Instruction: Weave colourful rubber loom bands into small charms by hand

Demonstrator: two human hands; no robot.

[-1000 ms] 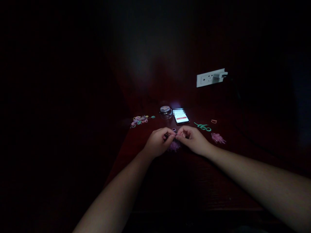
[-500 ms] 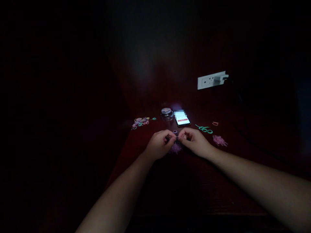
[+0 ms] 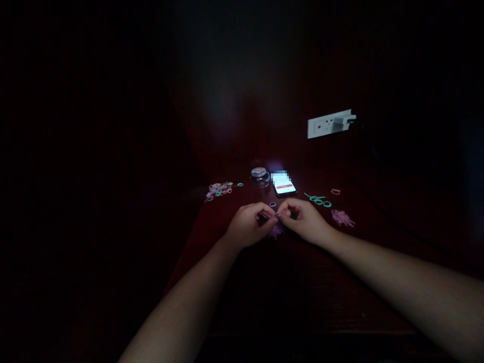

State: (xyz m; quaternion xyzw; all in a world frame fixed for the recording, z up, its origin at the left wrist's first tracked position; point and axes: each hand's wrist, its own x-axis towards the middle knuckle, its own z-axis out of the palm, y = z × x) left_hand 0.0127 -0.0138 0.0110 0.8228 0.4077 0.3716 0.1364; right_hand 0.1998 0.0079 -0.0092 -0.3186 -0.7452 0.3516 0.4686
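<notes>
1. Left hand (image 3: 249,225), right hand (image 3: 303,221): both grips pinching one thin pale-purple rubbery-looking band (image 3: 276,215).
2. It's between them, looks roughly parallel to the surface's (image 3: 325,302) near edge, neither hand closer.

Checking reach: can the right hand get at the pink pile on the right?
Likely yes: nothing visible blocks the pink pile near the right hand. That hand and the left hand seem to pinch a small purple piece, though, so the right may have to let go first.

Loops (image 3: 219,191), jar (image 3: 259,180), phone (image 3: 286,189) on table (image 3: 321,297)
</notes>
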